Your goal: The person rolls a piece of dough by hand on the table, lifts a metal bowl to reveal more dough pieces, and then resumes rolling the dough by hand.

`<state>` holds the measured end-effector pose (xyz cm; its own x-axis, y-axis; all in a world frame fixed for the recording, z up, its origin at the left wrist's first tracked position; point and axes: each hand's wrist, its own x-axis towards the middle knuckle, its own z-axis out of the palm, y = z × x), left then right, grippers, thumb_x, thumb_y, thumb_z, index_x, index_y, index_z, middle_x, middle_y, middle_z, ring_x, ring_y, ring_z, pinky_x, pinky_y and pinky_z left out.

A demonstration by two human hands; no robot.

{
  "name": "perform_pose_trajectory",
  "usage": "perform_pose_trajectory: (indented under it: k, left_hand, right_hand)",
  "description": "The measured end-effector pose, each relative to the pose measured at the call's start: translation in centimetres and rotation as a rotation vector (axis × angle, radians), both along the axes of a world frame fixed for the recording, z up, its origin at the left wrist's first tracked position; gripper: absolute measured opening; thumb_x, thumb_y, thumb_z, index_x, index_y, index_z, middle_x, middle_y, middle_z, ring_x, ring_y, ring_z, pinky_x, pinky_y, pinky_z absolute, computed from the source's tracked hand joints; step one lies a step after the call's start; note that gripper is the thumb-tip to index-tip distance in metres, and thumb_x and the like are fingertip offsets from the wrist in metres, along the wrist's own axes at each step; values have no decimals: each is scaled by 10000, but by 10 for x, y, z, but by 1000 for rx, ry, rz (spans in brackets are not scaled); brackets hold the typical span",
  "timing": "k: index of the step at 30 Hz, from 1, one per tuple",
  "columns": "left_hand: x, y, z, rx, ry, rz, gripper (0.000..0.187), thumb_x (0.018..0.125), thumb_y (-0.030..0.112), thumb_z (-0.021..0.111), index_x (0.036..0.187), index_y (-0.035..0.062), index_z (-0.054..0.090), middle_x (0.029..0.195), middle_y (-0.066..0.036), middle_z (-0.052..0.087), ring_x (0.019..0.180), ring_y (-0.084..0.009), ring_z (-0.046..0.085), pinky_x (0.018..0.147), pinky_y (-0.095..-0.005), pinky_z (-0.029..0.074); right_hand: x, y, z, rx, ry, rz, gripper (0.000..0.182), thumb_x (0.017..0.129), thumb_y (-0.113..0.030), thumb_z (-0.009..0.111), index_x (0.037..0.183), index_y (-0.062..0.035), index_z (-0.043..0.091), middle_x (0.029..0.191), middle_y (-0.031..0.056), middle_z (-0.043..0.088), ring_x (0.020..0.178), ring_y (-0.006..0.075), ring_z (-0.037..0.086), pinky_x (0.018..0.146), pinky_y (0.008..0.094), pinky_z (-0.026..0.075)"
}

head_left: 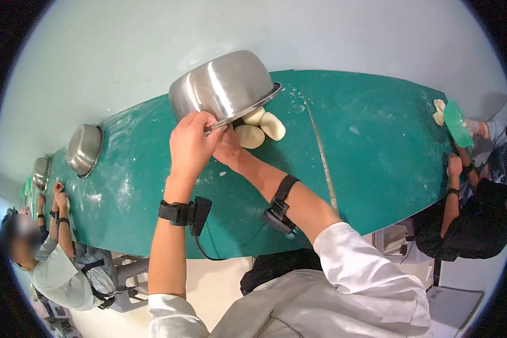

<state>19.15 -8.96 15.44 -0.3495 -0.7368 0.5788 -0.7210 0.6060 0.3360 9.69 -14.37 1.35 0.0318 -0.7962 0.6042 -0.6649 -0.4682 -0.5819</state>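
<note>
A large steel bowl [222, 84] is tipped on its side, its mouth facing down toward the green tabletop [377, 169]. My left hand [191, 138] is closed on the near edge of its rim and holds it tilted. Under that rim reaches my right hand [226, 147], with its fingers hidden by the bowl and the left hand. Beside the right hand lie pale, flattened dough pieces, one in front [249, 136], another to the right [273, 126] and a third partly under the rim [254, 116].
A smaller steel bowl [84, 150] and another [40, 173] stand along the left side. A seam [321, 152] crosses the floured table. At right, a co-worker holds a green plastic container [458, 124] near dough pieces [439, 112]. Another person's hands [61, 196] rest at the left edge.
</note>
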Motion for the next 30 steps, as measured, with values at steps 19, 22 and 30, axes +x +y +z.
perform_pose_trajectory:
  k: [19,22,30]
  left_hand:
    - [6,-10,10,49,86,-9,183,770,82,801,846,24,645,828,-98,667,729,-236,658,700,-330,539]
    - [7,-10,6,64,69,-3,190,766,78,810,848,25,647,831,-94,669,740,-228,659,711,-325,537]
    - [-2,-13,13,11,55,-15,214,757,64,829,853,19,643,813,-95,664,706,-207,649,689,-316,533]
  right_hand:
    - [1,-37,-34,132,246,-71,501,876,-343,666,1319,-122,591,1328,224,595,1237,470,552,959,580,490]
    - [8,-40,-14,226,97,-61,385,921,-335,589,1249,-139,634,1239,163,657,1158,357,631,925,469,528]
    - [32,-22,-61,-179,361,-185,196,848,-168,596,982,-79,708,999,136,677,929,322,675,674,484,576]
